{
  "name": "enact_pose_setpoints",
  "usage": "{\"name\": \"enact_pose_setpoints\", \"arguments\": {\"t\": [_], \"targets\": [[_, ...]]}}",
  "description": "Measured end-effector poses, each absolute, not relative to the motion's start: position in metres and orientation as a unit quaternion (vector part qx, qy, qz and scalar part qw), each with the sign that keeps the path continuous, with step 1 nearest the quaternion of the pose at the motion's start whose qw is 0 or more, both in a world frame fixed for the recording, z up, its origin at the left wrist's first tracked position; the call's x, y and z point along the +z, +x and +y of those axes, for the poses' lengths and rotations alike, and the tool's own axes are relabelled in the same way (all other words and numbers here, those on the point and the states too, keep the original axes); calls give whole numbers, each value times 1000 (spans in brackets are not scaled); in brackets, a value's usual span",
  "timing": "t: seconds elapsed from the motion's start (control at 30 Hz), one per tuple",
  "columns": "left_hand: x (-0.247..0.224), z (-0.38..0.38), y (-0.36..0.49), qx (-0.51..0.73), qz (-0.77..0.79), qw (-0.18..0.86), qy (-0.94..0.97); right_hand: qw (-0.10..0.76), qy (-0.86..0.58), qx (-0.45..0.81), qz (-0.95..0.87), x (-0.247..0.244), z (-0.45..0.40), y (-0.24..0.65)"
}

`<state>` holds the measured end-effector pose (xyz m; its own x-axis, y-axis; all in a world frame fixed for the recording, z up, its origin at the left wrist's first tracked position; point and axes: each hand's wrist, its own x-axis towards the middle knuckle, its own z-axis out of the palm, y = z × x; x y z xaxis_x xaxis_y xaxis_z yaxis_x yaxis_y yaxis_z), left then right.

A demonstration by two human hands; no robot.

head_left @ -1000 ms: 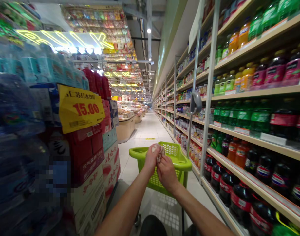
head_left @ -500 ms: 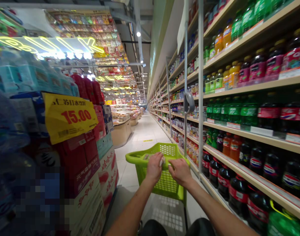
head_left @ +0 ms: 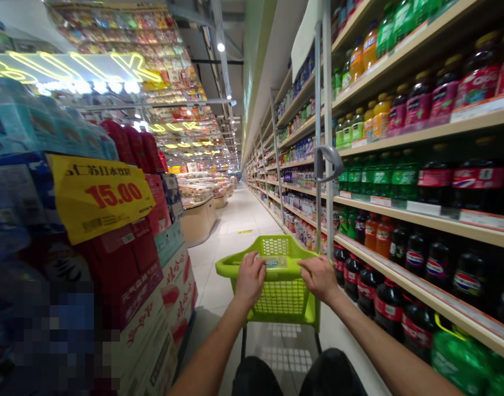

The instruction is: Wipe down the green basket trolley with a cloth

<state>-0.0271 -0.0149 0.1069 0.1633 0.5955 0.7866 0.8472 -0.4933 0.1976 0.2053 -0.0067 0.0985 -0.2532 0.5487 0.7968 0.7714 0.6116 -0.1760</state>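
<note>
A lime-green shopping cart (head_left: 277, 311) with a latticed plastic basket stands in front of me. Its handle bar (head_left: 293, 269) carries a small label between my hands. My left hand (head_left: 252, 275) is closed on the left part of that bar. Farther right, my right hand (head_left: 319, 278) grips the bar near its corner, fingers curled over it. No goods can be made out inside the basket. A tall metal pole (head_left: 318, 220) with a grey loop (head_left: 329, 164) rises behind the basket's right corner; its foot is hidden.
Shelves of soda bottles (head_left: 400, 181) line the right side. At the left rises a stack of drink cartons (head_left: 140, 264) with a yellow price sign (head_left: 103, 192). Between them the tiled aisle (head_left: 252, 214) runs ahead past bulk-goods counters (head_left: 198, 220).
My hands have moved farther apart along the handle, uncovering its label. The cart now faces more squarely ahead, and the shelves and carton stack have shifted left in view.
</note>
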Motion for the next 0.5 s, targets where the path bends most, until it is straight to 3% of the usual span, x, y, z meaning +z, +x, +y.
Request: {"name": "enact_pose_setpoints", "arguments": {"t": [0.23, 0.5], "targets": [[108, -1, -82, -485, -557, 164, -654, 447, -414, -124, -783, 98, -7, 217], [99, -1, -14, -461, -433, 122, -765, 454, -405, -110, -786, 99, -7, 216]]}}
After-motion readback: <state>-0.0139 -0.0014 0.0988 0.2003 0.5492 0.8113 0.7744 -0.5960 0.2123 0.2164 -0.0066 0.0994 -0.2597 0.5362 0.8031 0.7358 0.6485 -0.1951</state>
